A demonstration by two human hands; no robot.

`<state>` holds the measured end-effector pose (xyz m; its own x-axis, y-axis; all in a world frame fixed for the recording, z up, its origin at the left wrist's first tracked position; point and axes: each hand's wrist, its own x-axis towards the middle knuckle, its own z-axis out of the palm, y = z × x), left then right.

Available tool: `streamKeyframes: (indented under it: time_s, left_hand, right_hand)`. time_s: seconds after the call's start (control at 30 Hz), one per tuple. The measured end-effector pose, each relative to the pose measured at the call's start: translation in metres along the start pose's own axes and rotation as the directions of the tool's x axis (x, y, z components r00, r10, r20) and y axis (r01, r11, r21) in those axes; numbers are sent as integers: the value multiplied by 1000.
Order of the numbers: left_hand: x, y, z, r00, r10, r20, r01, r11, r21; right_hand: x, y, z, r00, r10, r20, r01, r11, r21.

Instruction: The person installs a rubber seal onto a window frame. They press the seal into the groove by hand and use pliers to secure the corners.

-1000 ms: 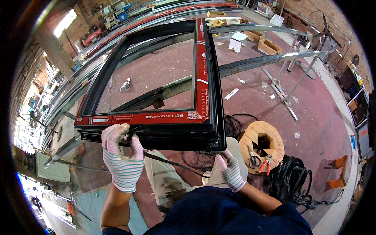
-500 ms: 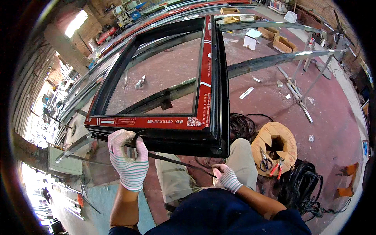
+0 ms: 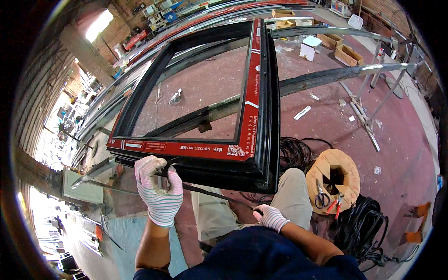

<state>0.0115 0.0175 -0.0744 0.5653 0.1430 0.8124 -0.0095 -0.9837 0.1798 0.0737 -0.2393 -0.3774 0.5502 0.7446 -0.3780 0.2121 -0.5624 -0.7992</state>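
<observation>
A black rectangular window frame (image 3: 268,126), with red printed film along its near and right sides, lies in front of me on metal rails. My left hand (image 3: 160,196), in a white glove with pink and green stripes, is at the frame's near edge, thumb and fingers pinching a black rubber sealing strip (image 3: 217,194). From there the strip runs right, over my lap, to my right hand (image 3: 272,218). That hand, gloved alike, is closed around the strip near my knee.
Long metal rails (image 3: 326,77) pass under the frame. Beside my right knee, a cardboard spool (image 3: 313,179) bears scissors (image 3: 322,195) and red-handled pliers (image 3: 334,205). Coils of black strip (image 3: 361,226) lie on the floor. Open cardboard boxes (image 3: 349,56) stand at the back right.
The whole view has shifted slightly, so things sit a little further right in the picture. My right hand is slightly lower against my lap; both hands keep hold of the strip.
</observation>
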Motion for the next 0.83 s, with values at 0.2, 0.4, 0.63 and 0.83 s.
streamKeyframes:
  time_s: [0.2,0.4,0.63,0.83]
  left_hand:
    - [0,0,1,1000,-4,-1,4,1000,-13]
    - [-1,-3,-1,1000,-23,-9,22,998,-62]
    - [1,9,-21,999,-17,30,20,996,-91]
    - [10,48,-67,950,187,250,-178,982,-58]
  right_hand:
    - [3,4,6,1000,-5,-18,5,1000,-8]
    - [3,9,15,988,-40,-150,58,991,119]
    - [-10,-26,-10,974,55,-220,10,959,283]
    - [-22,-48,-14,912,-132,-389,306,851,427]
